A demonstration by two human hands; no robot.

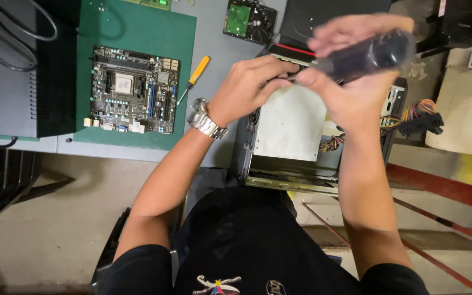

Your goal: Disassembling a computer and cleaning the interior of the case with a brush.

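My right hand (pixel 350 76) grips a black-handled screwdriver (pixel 375 53), blurred, held level above an open computer case (pixel 285 147). My left hand (pixel 249 87), with a metal watch on the wrist, pinches the screwdriver's shaft end near the tip with its fingers. Both hands hover over the grey power supply box (pixel 290 123) inside the case. Whether a screw sits at the tip is hidden by the fingers.
A motherboard (pixel 133 90) lies on a green mat (pixel 137 33) to the left, with a yellow-handled screwdriver (pixel 194 76) beside it. A hard drive (pixel 247 19) lies at the back. A black box with cables (pixel 23 71) stands far left. Coloured wires (pixel 416 114) spill out right of the case.
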